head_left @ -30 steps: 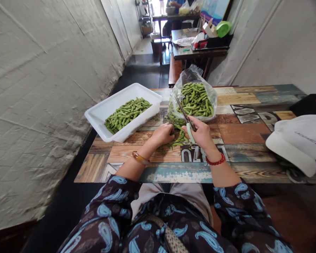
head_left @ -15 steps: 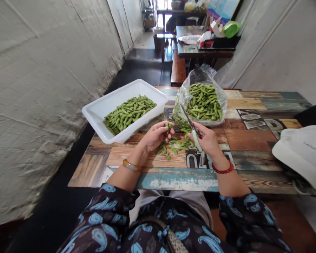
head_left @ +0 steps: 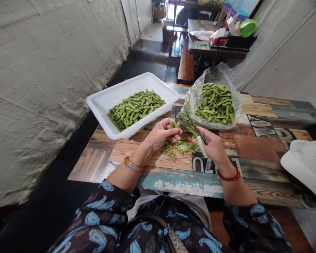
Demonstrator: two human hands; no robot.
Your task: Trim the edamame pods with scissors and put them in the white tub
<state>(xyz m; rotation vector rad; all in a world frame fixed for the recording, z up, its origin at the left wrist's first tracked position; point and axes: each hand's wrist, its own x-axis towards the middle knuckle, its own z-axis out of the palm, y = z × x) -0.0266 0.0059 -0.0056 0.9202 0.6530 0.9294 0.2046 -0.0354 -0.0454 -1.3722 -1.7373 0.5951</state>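
Green pods [head_left: 175,125] are pinched in the fingertips of my left hand [head_left: 164,133]. My right hand [head_left: 212,142] is wrapped round scissors [head_left: 202,146] with pale green handles, their dark blades pointing up and left. Loose pods [head_left: 181,149] lie on the patchwork wood table [head_left: 173,182] under and between my hands. At the back left stands a white tub [head_left: 102,121] with many pods [head_left: 137,109] in it. An open clear plastic bag [head_left: 192,96] full of pods [head_left: 217,103] is beyond my right hand.
A white cap [head_left: 307,163] lies at the table's right edge. Rough pale walls run along both sides. Behind, a second table [head_left: 197,26] holds a black tray [head_left: 233,40] with a green bowl [head_left: 249,28], beside a wooden bench [head_left: 186,65].
The view has shifted, so the table things appear displaced, mostly to the right. My left hand still holds pods, now showing more above the fingertips, and my right hand keeps the scissors.
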